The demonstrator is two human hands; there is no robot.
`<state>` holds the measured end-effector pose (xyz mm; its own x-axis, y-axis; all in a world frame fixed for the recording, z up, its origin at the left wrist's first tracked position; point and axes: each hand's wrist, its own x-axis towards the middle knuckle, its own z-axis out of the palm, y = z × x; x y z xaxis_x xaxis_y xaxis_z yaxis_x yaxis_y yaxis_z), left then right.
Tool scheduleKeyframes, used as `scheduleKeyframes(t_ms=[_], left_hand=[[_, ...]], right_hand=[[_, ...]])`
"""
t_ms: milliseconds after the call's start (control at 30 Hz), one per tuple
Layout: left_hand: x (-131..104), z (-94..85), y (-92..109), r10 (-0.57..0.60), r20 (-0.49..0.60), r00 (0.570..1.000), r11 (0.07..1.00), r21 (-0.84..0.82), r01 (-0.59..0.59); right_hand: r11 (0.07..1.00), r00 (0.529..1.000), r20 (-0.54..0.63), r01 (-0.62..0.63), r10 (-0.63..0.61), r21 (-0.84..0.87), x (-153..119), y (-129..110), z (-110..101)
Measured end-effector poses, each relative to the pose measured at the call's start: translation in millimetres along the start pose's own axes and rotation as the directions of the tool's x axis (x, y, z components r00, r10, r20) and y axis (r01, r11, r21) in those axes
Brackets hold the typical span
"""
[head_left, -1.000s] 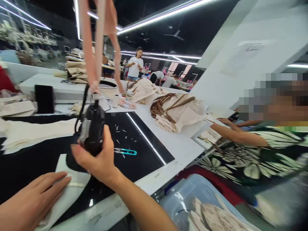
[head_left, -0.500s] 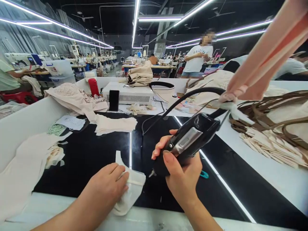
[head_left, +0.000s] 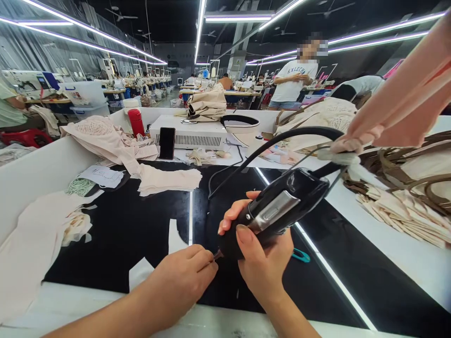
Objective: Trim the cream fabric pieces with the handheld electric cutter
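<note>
My right hand (head_left: 262,256) is wrapped round a black corded electric hand tool (head_left: 275,211) with a silver plate on its side. The tool tilts down to the left and ends in a small thin tip. Beside that tip, my left hand (head_left: 186,281) has its fingers pressed together; what they pinch is hidden. A white fabric piece (head_left: 175,238) lies partly under the left hand, its narrow end showing above the fingers. Another white corner (head_left: 140,273) shows left of the wrist. Behind my right hand lies a teal clip-like object (head_left: 300,256) on the black work surface (head_left: 112,239).
A pink cloth strip (head_left: 398,103) is tied round the tool's cable. Stacked fabric pieces (head_left: 171,179), a phone (head_left: 167,143), a red bottle (head_left: 136,122) and a white vented box (head_left: 197,134) stand behind. Brown-edged pieces (head_left: 405,211) are piled right. A person (head_left: 294,80) stands farther back.
My left hand has moved right, from lying on the white fabric to the tool's tip, with its fingers closed. A white corner now shows at the left. My right hand has barely moved.
</note>
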<state>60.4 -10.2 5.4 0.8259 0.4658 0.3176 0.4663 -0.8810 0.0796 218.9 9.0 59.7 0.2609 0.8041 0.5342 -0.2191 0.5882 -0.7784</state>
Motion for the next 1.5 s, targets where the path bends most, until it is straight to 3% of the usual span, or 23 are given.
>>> scheduleKeyframes(t_ms=[233,467,700,1033,1233,1500], left_hand=[[-10,2.6,-4,-0.061,0.062,0.996,0.998,-0.026,0.063],[-19,4.9,-1,-0.096,-0.034,0.995,0.993,0.068,0.098],[-13,1.0,6,-0.058,-0.163,0.985,0.990,0.119,0.078],[-25,5.7,8,-0.061,-0.184,0.981,0.993,0.089,0.078],[-28,6.1,8,-0.063,-0.144,0.988,0.994,0.083,0.076],[-34,2.8,5,-0.140,-0.108,0.984,0.990,-0.008,0.140]], right_hand=[[1.000,0.999,0.031,0.024,-0.024,-0.019,-2,1,-2],[0.998,1.000,0.022,0.019,-0.021,0.055,-5,-1,0],[0.999,1.000,0.012,0.016,-0.017,0.032,-9,-4,0],[1.000,0.999,0.044,0.008,-0.009,0.027,-15,-11,2],[1.000,1.000,0.018,0.005,-0.005,0.029,-12,-9,4],[0.998,0.999,0.043,0.004,-0.007,0.056,-13,-8,3]])
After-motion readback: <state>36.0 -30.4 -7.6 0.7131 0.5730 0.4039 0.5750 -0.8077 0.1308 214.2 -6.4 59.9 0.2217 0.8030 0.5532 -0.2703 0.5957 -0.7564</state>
